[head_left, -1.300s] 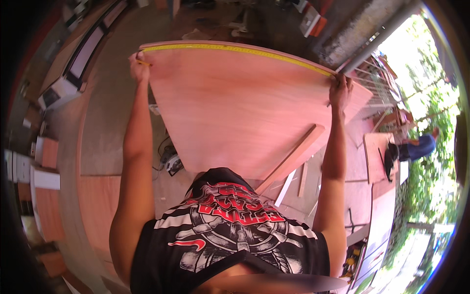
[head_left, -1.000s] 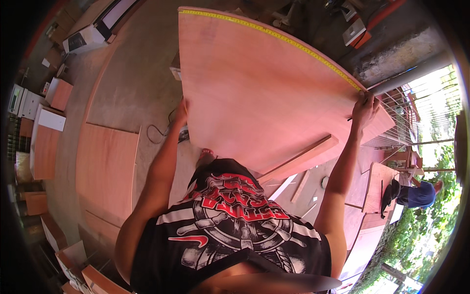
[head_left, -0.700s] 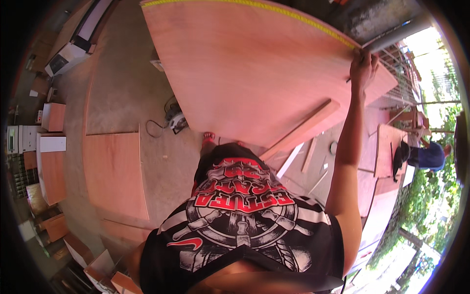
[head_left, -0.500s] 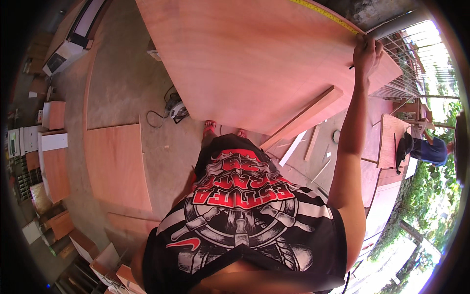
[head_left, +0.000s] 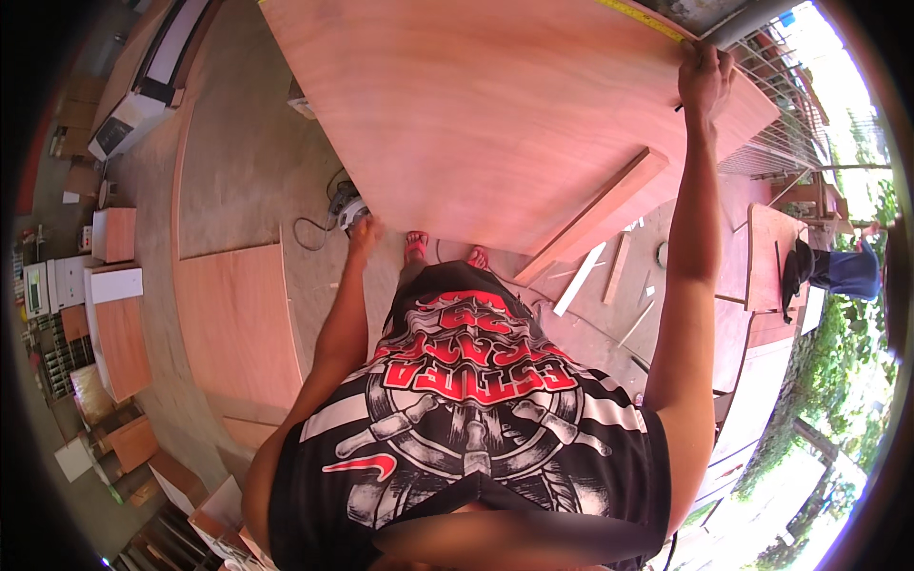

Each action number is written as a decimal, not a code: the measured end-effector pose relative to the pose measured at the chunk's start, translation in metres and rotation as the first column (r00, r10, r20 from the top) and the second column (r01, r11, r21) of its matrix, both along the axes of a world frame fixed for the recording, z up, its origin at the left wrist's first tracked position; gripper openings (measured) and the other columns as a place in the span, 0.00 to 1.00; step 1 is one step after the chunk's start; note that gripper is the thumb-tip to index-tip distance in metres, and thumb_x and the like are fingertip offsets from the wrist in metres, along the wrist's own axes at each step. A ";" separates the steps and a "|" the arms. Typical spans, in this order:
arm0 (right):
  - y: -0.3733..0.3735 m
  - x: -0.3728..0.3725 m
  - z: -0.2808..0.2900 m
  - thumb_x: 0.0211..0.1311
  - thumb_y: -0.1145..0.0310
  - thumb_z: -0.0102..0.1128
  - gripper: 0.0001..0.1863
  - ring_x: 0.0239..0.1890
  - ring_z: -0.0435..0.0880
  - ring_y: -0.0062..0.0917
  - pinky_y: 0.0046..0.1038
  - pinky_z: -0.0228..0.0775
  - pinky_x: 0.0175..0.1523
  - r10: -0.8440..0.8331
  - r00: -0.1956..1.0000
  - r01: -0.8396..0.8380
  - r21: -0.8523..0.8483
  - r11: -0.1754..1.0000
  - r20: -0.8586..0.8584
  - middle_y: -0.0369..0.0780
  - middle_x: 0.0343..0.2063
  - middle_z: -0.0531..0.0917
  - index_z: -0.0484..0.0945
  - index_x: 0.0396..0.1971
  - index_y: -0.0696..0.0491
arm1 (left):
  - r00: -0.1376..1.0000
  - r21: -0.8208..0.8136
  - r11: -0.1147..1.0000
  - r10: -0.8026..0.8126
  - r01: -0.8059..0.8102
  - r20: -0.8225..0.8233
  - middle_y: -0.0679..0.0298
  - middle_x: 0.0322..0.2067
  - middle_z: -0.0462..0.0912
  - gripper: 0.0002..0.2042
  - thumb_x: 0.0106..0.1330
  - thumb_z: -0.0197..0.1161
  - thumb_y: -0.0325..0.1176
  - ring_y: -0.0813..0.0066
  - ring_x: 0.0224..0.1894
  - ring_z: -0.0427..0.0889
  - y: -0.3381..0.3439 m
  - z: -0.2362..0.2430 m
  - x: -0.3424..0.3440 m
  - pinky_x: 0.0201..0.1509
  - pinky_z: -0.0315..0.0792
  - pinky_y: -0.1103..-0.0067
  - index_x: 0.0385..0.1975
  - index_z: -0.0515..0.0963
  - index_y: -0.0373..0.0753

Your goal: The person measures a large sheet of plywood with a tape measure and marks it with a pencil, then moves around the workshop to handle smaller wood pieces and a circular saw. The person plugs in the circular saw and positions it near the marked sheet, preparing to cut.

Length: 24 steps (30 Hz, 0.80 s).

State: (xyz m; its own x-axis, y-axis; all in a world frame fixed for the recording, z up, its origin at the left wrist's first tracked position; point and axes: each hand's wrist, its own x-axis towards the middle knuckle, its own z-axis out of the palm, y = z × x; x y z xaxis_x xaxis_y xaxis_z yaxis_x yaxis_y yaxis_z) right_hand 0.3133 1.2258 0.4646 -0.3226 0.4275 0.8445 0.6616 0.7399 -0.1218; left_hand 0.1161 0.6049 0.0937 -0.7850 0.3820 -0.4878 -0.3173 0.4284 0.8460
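A large plywood sheet [head_left: 476, 124] lies in front of me, its near corner close to my feet. Along its far right edge runs the yellow blade of a tape measure [head_left: 640, 19], ending at my right hand [head_left: 705, 78]. That hand is closed on the tape at the sheet's edge; a small dark tip sticks out beside the fingers, too small to name. My left hand [head_left: 364, 232] hangs low by the sheet's near left edge, its fingers smeared by motion. Just beyond it on the floor sits a circular saw [head_left: 348, 211] with a dark cord.
A wooden batten [head_left: 595, 214] rests on the sheet's near right part. Offcut strips [head_left: 579, 280] litter the floor to the right. Another plywood panel [head_left: 238, 324] lies at left, near boxes [head_left: 119, 333]. Far right, a person in blue [head_left: 845, 274] is beside a wooden table [head_left: 773, 252].
My left hand and forearm have come into view beside the saw. My right hand stays at the sheet's edge with the tape. The view has shifted slightly.
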 end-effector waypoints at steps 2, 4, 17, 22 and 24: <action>-0.001 0.000 0.000 0.60 0.62 0.58 0.08 0.45 0.78 0.44 0.45 0.73 0.47 -0.002 1.000 0.002 0.016 1.000 0.001 0.41 0.40 0.79 0.82 0.38 0.39 | 0.990 -0.154 0.978 -0.131 0.137 0.046 0.64 0.31 0.81 0.19 0.70 0.52 0.52 0.75 0.27 0.78 -0.026 -0.028 0.031 0.28 0.73 0.78 0.43 0.75 0.42; 0.001 0.001 -0.002 0.60 0.61 0.59 0.08 0.45 0.78 0.44 0.45 0.73 0.46 -0.036 0.999 0.035 0.024 0.999 0.021 0.42 0.40 0.79 0.82 0.38 0.39 | 0.962 -0.275 0.935 -0.166 0.224 0.218 0.64 0.29 0.79 0.18 0.68 0.52 0.50 0.74 0.26 0.76 -0.062 -0.051 0.067 0.26 0.72 0.74 0.40 0.74 0.39; -0.053 0.021 -0.007 0.64 0.58 0.59 0.10 0.46 0.79 0.35 0.45 0.62 0.52 0.123 0.992 -0.123 0.038 0.992 0.010 0.36 0.37 0.83 0.80 0.36 0.48 | 0.909 -0.334 0.942 0.133 0.007 0.395 0.63 0.40 0.81 0.17 0.66 0.53 0.49 0.71 0.37 0.77 -0.186 -0.052 0.081 0.39 0.72 0.69 0.47 0.72 0.45; -0.125 0.070 -0.155 0.65 0.63 0.57 0.09 0.35 0.83 0.43 0.40 0.73 0.38 0.211 0.954 -0.095 -0.452 0.887 0.214 0.48 0.29 0.83 0.78 0.31 0.52 | 0.965 -0.134 0.986 -0.062 0.099 0.256 0.64 0.45 0.82 0.19 0.67 0.56 0.52 0.71 0.42 0.78 -0.170 -0.013 0.027 0.43 0.71 0.70 0.48 0.72 0.46; -0.189 0.095 -0.258 0.66 0.64 0.53 0.10 0.34 0.83 0.38 0.40 0.72 0.40 0.358 0.931 -0.160 -0.797 0.582 0.074 0.46 0.28 0.82 0.78 0.34 0.54 | 0.978 -0.052 0.989 -0.129 0.139 0.165 0.65 0.43 0.83 0.18 0.68 0.55 0.52 0.73 0.41 0.79 -0.187 0.002 0.015 0.43 0.71 0.71 0.47 0.72 0.46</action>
